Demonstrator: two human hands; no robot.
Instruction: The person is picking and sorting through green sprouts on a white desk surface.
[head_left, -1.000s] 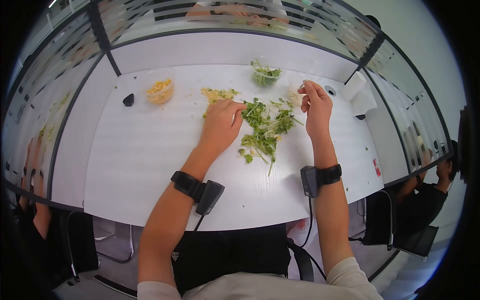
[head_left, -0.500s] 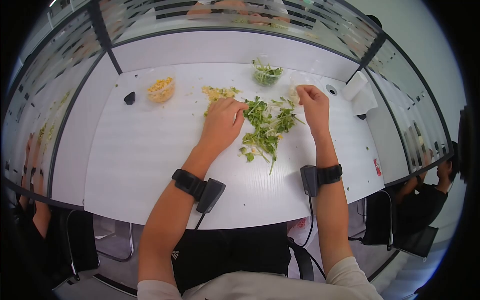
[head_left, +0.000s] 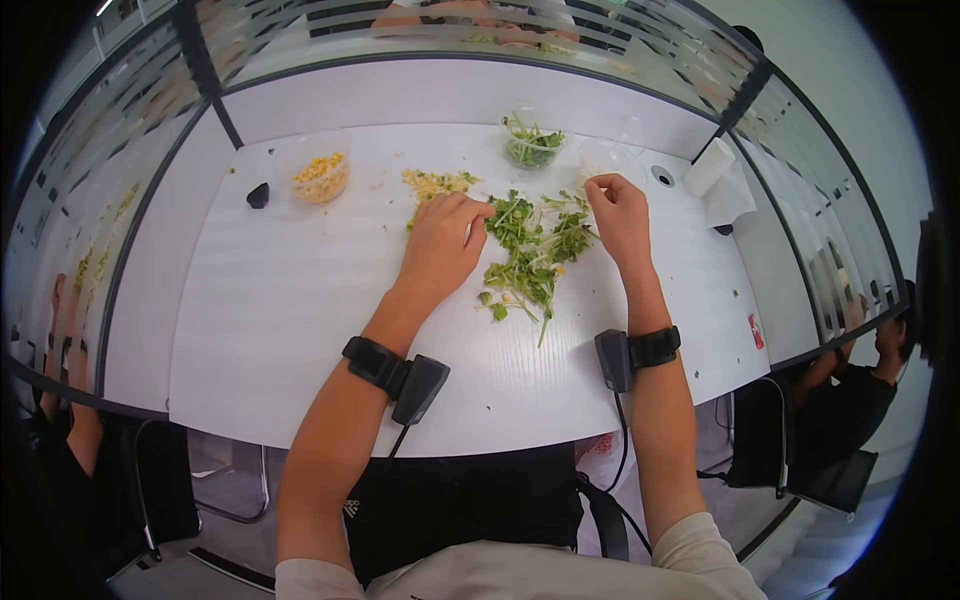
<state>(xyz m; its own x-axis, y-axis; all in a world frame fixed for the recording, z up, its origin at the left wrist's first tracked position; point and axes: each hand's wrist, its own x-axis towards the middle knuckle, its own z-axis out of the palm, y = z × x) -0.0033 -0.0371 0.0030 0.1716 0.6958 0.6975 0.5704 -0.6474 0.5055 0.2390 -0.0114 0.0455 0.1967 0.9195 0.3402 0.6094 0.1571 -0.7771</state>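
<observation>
A loose pile of leafy green sprouts (head_left: pixel 525 265) with pale stems lies on the white table. At its upper left edge is my left hand (head_left: pixel 445 240), fingers curled and the fingertips among the leaves; anything in them is hidden. Between that hand and the back lies a heap of yellow chopped bits (head_left: pixel 440 183). My right hand (head_left: pixel 622 215) is raised to the right of the greens, thumb and fingers pinched together; what they hold is too small to make out. Behind it sits a clear bowl (head_left: pixel 612 155) with whitish pieces at its near side.
A clear tub of yellow kernels (head_left: pixel 322 180) stands back left, beside a small black object (head_left: pixel 258 195). At the back is a clear bowl of greens (head_left: pixel 533 150). A paper roll (head_left: pixel 710 168) stands right. Glass-topped partitions enclose the table; other people sit beyond them.
My right hand has shifted slightly left, closer to the greens. My left hand stays at the edge of the pile almost unmoved.
</observation>
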